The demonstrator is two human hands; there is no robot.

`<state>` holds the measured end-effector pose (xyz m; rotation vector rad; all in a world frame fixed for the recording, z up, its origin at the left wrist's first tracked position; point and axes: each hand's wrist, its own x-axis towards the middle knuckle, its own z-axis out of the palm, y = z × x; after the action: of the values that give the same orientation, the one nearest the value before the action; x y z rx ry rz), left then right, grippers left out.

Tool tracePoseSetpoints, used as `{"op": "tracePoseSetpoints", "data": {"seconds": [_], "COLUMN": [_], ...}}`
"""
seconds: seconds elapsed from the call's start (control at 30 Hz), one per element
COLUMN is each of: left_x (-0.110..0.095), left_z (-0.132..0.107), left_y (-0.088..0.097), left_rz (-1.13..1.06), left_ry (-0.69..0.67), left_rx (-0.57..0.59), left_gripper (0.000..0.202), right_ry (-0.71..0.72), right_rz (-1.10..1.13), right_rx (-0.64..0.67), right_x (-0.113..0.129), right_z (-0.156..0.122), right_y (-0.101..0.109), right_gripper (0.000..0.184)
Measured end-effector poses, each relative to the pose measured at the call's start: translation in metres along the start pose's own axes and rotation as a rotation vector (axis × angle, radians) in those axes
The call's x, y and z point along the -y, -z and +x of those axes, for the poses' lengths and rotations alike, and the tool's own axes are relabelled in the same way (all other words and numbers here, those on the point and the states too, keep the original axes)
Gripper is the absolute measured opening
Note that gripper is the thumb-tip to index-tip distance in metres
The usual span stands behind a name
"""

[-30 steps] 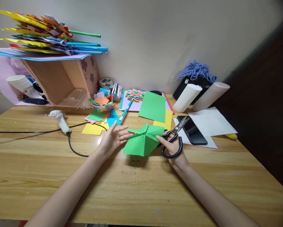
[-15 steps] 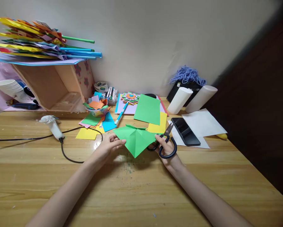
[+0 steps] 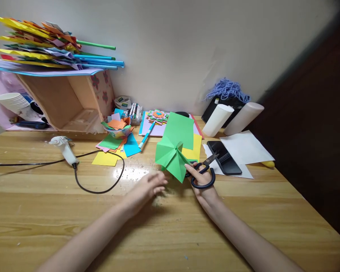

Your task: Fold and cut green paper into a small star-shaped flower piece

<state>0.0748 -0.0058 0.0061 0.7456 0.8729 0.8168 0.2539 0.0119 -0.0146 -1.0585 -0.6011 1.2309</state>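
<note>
My right hand pinches one corner of a creased green paper between thumb and fingers. Black-handled scissors hang on the same hand, their blades pointing away to the upper right. The green paper is partly folded, its creases meeting near a raised middle point. My left hand is off the paper, just below and left of it, with its fingers loosely bent and apart, a little blurred. Behind the folded piece lies a flat green sheet on a yellow sheet.
A glue gun with a looping black cable lies at left. Paper scraps surround a bowl. A phone rests on white paper. White rolls stand behind. Paper flowers top an open box.
My left hand has let go of the green paper and moved down and right. The paper has turned in my right hand, which still holds it with the scissors.
</note>
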Motion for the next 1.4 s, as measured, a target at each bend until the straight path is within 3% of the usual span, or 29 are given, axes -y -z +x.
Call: {"op": "tracePoseSetpoints", "data": {"seconds": [0.1, 0.23, 0.33, 0.47, 0.7, 0.83, 0.93, 1.07, 1.23, 1.4], "left_x": [0.012, 0.009, 0.002, 0.0, -0.001, -0.011, -0.022, -0.032, -0.04, -0.042], "left_z": [-0.01, -0.009, -0.001, 0.006, 0.01, 0.012, 0.013, 0.012, 0.008, 0.005], "left_y": [-0.022, -0.03, -0.022, -0.011, -0.01, -0.002, 0.011, 0.029, 0.039, 0.04], "left_rz": [0.14, -0.088, -0.193, -0.173, -0.144, -0.14, -0.117, -0.064, -0.069, -0.078], "left_ry": [-0.118, -0.201, -0.177, -0.194, -0.241, -0.326, -0.423, -0.51, -0.528, -0.515], "left_rx": [0.073, 0.037, -0.03, -0.157, -0.246, -0.409, -0.524, -0.597, -0.657, -0.696], "left_gripper": [0.052, 0.035, 0.028, 0.032, 0.039, 0.047, 0.05, 0.05, 0.047, 0.047], "right_ry": [-0.015, -0.087, -0.158, -0.226, -0.189, -0.245, -0.353, -0.405, -0.321, -0.304], "right_rz": [-0.044, -0.095, -0.076, -0.078, -0.227, -0.214, -0.211, -0.386, -0.697, -0.71], "right_rx": [0.072, 0.182, 0.226, 0.261, 0.376, 0.552, 0.805, 1.102, 1.174, 1.204], "right_x": [-0.005, -0.014, -0.019, -0.021, -0.019, -0.007, 0.004, 0.015, 0.019, 0.01], "right_z": [-0.006, -0.02, -0.027, -0.03, -0.022, -0.017, -0.016, -0.021, -0.022, -0.018], "right_y": [-0.002, -0.009, -0.015, -0.019, -0.018, -0.013, -0.01, -0.011, -0.02, -0.03], "right_gripper": [0.04, 0.042, 0.045, 0.048, 0.042, 0.043, 0.058, 0.071, 0.068, 0.07]}}
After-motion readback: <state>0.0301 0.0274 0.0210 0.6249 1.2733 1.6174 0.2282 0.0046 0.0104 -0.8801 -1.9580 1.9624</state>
